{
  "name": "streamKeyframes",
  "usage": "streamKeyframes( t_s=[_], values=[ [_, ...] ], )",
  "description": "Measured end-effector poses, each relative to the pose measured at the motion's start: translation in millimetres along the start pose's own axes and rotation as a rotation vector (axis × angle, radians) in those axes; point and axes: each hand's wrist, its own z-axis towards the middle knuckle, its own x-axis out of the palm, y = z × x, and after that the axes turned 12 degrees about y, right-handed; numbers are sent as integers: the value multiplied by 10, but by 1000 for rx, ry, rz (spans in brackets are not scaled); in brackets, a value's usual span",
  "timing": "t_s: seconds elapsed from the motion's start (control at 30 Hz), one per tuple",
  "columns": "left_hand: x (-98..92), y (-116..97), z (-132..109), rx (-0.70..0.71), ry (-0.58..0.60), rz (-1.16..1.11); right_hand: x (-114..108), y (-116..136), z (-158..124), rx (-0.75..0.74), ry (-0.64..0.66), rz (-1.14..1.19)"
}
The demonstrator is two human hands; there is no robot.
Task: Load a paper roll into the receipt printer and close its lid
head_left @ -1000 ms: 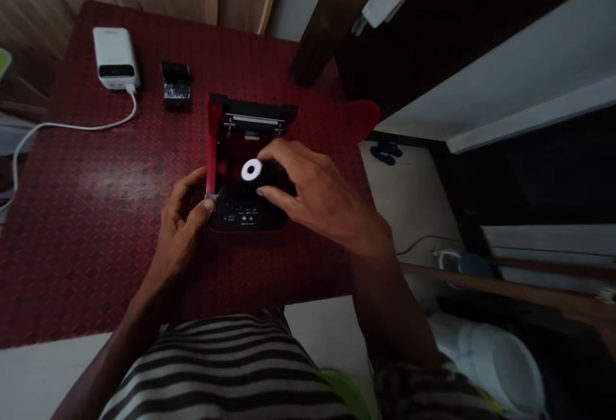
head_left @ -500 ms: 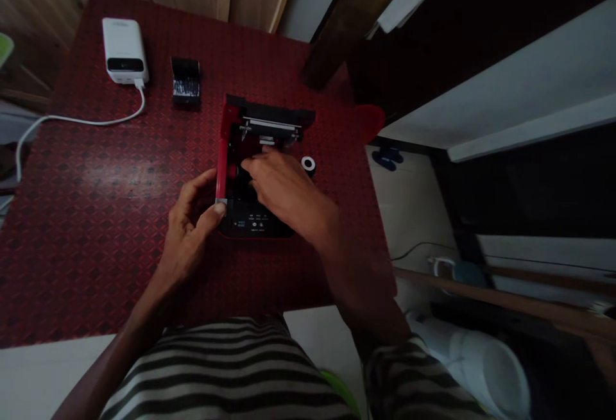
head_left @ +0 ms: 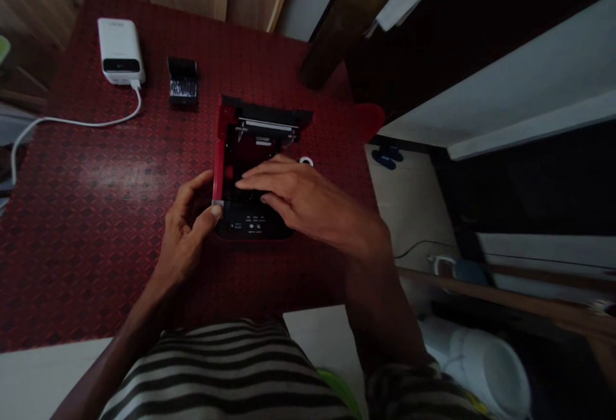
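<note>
A red and black device [head_left: 253, 226], its lid raised at the back, lies on the red patterned table. My left hand [head_left: 185, 221] grips its left side, thumb on the front left corner and fingers against the red wall. Over the open compartment is my right hand [head_left: 293, 192], with its fingers stretched out and slightly apart; the fingertips reach inside, and nothing shows held in them. The hand covers much of the dark interior. Just right of the device, a small white ring-shaped roll [head_left: 306, 161] is partly hidden behind my right hand.
On the table [head_left: 120, 234] stand a white power bank [head_left: 120, 51] with a cable, a small black open case [head_left: 183, 80] and, at the back right, a tall dark bottle [head_left: 337, 29] with a green cap. A red object [head_left: 368, 122] is at the right edge.
My right hand has drawn back a little toward me and to the right, its fingers now straighter over the compartment. My left hand keeps its hold on the device.
</note>
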Motion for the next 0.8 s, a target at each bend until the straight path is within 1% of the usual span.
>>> streamKeyframes(
  t_s=[0.1, 0.17, 0.23, 0.37, 0.4, 0.47, 0.53, 0.57, 0.63, 0.7, 0.77, 0.8],
  values=[
    [-4, 7, 7, 1, -9, 15, 41, -57, 11, -68, -20, -8],
    [-1, 7, 13, -4, -18, 19, 81, -102, 52, -91, -26, -18],
    [5, 0, 11, -5, -25, 7, 115, -132, 68, -93, -64, -23],
    [14, -46, -6, -23, -5, -20, 189, -111, -33, -46, -231, -34],
    [13, -67, 3, -32, -16, -16, 219, -93, -75, -35, -279, -36],
    [5, -126, 69, -28, -77, 13, 297, -53, -157, -13, -372, -37],
    [-17, -209, 221, 32, -151, 61, 388, -20, -223, 17, -436, -36],
    [-32, -259, 329, 82, -160, 88, 433, -7, -249, 32, -454, -32],
    [-59, -367, 580, 226, -163, 128, 509, 14, -289, 51, -476, -20],
    [-67, -467, 823, 313, -99, 185, 558, 36, -321, 49, -504, -12],
    [-47, -535, 996, 323, -54, 203, 580, 70, -353, 39, -530, -26],
    [-29, -553, 1045, 328, -55, 205, 585, 95, -371, 43, -536, -45]
  ],
)
